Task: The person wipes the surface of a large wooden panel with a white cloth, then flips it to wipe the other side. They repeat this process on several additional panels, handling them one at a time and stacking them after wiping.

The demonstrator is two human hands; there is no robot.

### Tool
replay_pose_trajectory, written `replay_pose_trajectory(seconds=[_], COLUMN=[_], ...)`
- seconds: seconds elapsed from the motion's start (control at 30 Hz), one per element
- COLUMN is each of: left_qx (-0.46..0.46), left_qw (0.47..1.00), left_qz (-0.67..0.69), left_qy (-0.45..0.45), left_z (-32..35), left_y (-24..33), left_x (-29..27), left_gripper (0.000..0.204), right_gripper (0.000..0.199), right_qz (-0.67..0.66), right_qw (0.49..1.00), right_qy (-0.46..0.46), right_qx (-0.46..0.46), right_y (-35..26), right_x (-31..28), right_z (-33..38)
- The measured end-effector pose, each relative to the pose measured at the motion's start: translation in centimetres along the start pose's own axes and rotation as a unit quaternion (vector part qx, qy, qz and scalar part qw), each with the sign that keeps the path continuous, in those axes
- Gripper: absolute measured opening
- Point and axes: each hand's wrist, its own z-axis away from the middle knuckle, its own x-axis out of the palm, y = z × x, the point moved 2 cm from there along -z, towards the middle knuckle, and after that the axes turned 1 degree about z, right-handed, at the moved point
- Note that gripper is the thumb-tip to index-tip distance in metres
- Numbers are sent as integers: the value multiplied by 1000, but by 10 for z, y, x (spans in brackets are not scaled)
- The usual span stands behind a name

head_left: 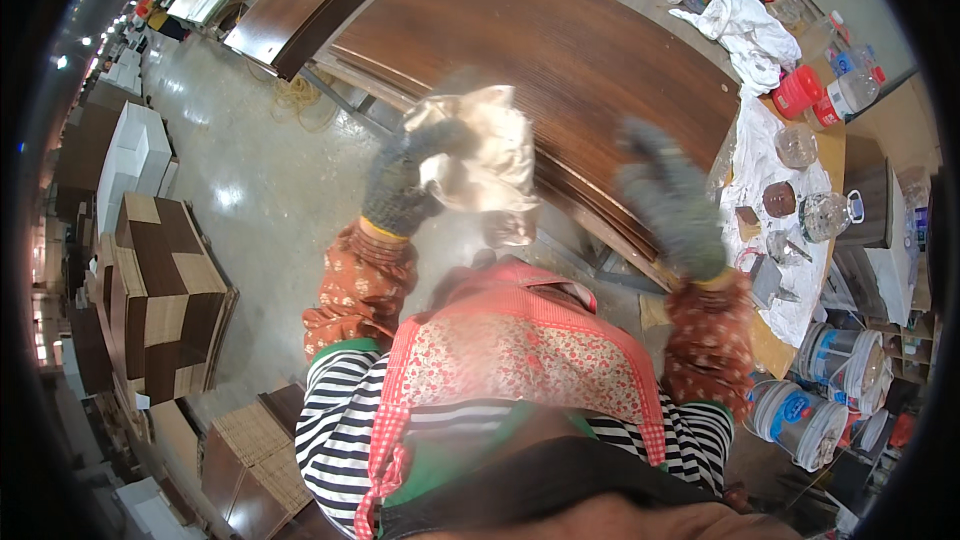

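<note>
My left hand point(405, 175), in a dark grey knit glove, is closed on a crumpled cream-white cloth point(490, 155). The cloth hangs in front of the near edge of a stack of dark brown wood-grain panels point(520, 35). Over the right part of that stack is my right hand point(670, 205), also gloved and blurred by motion. Its fingers are apart and nothing shows in them; whether it touches the panel I cannot tell.
At the right, a side table covered with white cloth point(765, 185) bears bottles, jars and a red-lidded container point(797, 92). Paint buckets point(800, 425) stand below it. Another brown panel point(310, 0) lies at the far left. Stacked brown-and-tan panels point(165, 290) stand on the left floor.
</note>
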Motion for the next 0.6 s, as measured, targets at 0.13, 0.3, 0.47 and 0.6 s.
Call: replay_pose_trajectory(seconds=[0.13, 0.3, 0.47, 0.6], left_qx=[139, 89, -237, -219], left_qw=[978, 995, 964, 962], left_qz=[155, 27, 119, 81], left_qy=[-33, -39, 5, 141], left_z=[17, 39, 80, 102], left_y=[16, 18, -43, -60], left_x=[34, 10, -51, -91], left_gripper=[57, 56, 42, 46], right_gripper=[45, 36, 35, 37], right_qz=[66, 250, 376, -150], right_qw=[994, 945, 889, 986], right_qy=[-74, -41, 60, 71], right_qx=[40, -207, -253, 5], right_y=[33, 51, 50, 59], right_x=[85, 105, 90, 80], right_z=[-22, -29, -41, -46])
